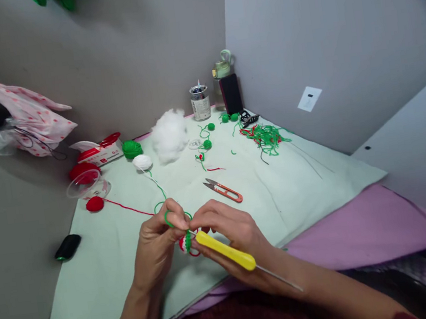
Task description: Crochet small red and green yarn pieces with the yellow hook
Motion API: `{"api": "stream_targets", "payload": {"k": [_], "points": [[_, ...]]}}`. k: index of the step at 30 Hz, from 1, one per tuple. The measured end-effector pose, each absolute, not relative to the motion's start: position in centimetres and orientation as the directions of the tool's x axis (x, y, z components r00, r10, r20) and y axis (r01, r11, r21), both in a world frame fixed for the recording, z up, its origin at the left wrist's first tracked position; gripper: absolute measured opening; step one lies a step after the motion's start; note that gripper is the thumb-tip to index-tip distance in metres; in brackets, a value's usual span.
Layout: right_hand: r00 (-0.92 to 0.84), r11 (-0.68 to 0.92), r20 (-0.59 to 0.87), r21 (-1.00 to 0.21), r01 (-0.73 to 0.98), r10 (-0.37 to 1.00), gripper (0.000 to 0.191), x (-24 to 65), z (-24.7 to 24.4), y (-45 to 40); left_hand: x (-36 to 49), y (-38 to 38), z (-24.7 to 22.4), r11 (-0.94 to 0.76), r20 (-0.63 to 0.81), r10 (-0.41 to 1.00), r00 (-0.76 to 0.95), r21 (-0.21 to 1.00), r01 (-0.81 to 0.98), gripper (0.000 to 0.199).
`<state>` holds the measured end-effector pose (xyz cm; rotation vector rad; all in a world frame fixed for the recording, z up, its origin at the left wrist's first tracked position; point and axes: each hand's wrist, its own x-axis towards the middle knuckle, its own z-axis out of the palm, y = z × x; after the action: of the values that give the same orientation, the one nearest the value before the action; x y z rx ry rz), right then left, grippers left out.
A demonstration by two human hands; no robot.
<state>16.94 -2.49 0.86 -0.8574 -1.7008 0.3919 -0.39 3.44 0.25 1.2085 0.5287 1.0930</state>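
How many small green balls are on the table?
4: an upper ball and a lower ball right of the white stuffing, plus a left ball and a right ball side by side near the phone. The tangled yarn may hide others.

Seen from beside it: cloth-covered table (106, 278), pale green on top, pink cloth (324, 228) showing below at near right. Left side has a black object (68, 246) (can't tell what), red yarn ball (95, 204), clear tub (101, 188), red-and-white box (108, 153), green yarn ball (132, 149), white yarn ball (142, 162). Then white stuffing (169, 136), pen jar (200, 104), bottle (221, 69), phone (231, 94) upright against it, black hair clip (247, 119), tangled green-and-red yarn scraps (267, 138), orange-handled snips (228, 192) mid-table.
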Motion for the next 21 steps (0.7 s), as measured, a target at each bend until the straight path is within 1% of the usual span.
{"api": "stream_targets", "payload": {"k": [3, 6, 9, 12, 15, 17, 21], "points": [[-0.099, 0.648, 0.662, -0.673, 0.357, 0.743, 0.013, 17.1, 0.6, -2.2, 0.5, 3.1, 0.1, 0.036, 0.129, 0.924, 0.361, 0.908, -0.417, 0.017], [-0.108, 0.658, 0.702, -0.588, 0.471, 0.704, 0.014, 17.5, 0.9, -1.9, 1.0, 2.8, 0.0, 0.123, 0.058, 0.93, 0.363, 0.881, -0.456, 0.022], [-0.089, 0.655, 0.75, -0.505, 0.562, 0.655, 0.013, 18.1, 1.3, -1.6, 1.0, 2.7, -0.1, 0.234, -0.023, 0.9, 0.436, 0.869, -0.436, 0.025], [-0.101, 0.657, 0.745, -0.505, 0.56, 0.659, 0.016, 18.7, 1.6, -1.6, 0.6, 2.5, -0.5, 0.328, -0.081, 0.844, 0.53, 0.86, -0.392, 0.03], [-0.114, 0.68, 0.754, -0.504, 0.532, 0.648, 0.017, 19.1, 1.8, -1.8, 0.4, 2.3, -0.8, 0.379, -0.093, 0.782, 0.617, 0.856, -0.352, 0.035], [-0.092, 0.689, 0.754, -0.534, 0.491, 0.65, 0.016, 19.3, 1.9, -1.9, 0.3, 2.2, -0.9, 0.395, -0.087, 0.751, 0.654, 0.853, -0.34, 0.035], [-0.118, 0.654, 0.654, -0.69, 0.311, 0.747, 0.017, 19.9, 2.4, -2.0, 0.0, 2.3, -0.7, 0.374, -0.055, 0.765, 0.642, 0.849, -0.373, 0.032]]}}
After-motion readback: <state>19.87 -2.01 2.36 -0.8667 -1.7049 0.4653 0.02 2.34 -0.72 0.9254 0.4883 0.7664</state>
